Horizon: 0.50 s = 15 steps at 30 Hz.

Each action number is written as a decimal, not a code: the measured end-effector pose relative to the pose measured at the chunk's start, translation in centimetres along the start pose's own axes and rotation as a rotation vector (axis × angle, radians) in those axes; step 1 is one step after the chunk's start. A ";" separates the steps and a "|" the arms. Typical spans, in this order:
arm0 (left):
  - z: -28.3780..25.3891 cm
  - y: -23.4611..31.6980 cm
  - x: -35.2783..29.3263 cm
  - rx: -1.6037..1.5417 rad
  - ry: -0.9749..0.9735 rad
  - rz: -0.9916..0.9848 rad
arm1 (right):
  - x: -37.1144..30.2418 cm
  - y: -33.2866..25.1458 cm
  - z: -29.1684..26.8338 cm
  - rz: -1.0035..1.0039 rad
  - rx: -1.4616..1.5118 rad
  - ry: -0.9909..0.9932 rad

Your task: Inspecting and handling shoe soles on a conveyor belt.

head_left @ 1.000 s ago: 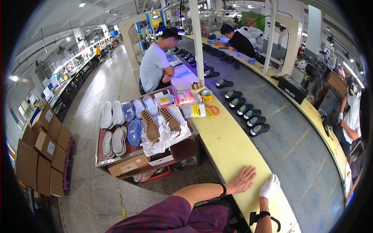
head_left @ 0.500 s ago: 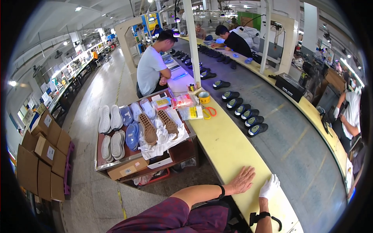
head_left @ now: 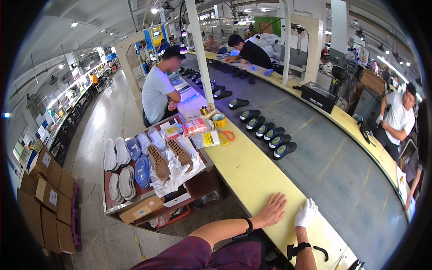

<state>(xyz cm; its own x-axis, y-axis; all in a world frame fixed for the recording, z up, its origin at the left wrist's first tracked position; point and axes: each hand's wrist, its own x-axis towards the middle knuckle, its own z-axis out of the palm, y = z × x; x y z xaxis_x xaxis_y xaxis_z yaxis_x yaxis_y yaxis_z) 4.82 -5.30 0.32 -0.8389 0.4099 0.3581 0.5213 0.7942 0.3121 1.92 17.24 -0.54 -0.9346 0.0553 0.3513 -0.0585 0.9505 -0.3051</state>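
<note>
Left hand: bare, lying flat and palm down on the yellow surface, fingers spread, holding nothing.
Right hand: wearing a white glove, resting open on the same surface just beside the left, gripping nothing.
Conveyor belt: grey, running along the surface's far side, carrying a row of dark shoes.
Cart: standing to the person's left, holding white and blue soles.
Scissors: orange-handled, lying further up the surface.

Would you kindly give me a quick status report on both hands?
Bare left hand flat on yellow bench edge. White-gloved right hand resting beside it. Both empty. Nothing obstructing.
</note>
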 end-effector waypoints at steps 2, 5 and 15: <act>-0.1 0.1 0.0 0.026 -0.060 -0.026 | 0.0 -0.1 -0.1 0.003 0.007 0.047; -0.3 0.1 0.0 0.039 -0.061 -0.028 | 0.0 -0.1 -0.1 0.010 0.010 0.038; -0.2 0.0 -0.1 0.018 -0.003 0.005 | 0.1 0.0 0.1 -0.014 0.021 0.023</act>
<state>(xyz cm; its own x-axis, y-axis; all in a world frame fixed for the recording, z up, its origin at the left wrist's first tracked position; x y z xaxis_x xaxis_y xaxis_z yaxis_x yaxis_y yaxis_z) 4.96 -5.40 0.47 -0.8369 0.4149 0.3571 0.5224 0.8001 0.2948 1.81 17.18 -0.63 -0.9255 0.0492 0.3755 -0.0790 0.9446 -0.3185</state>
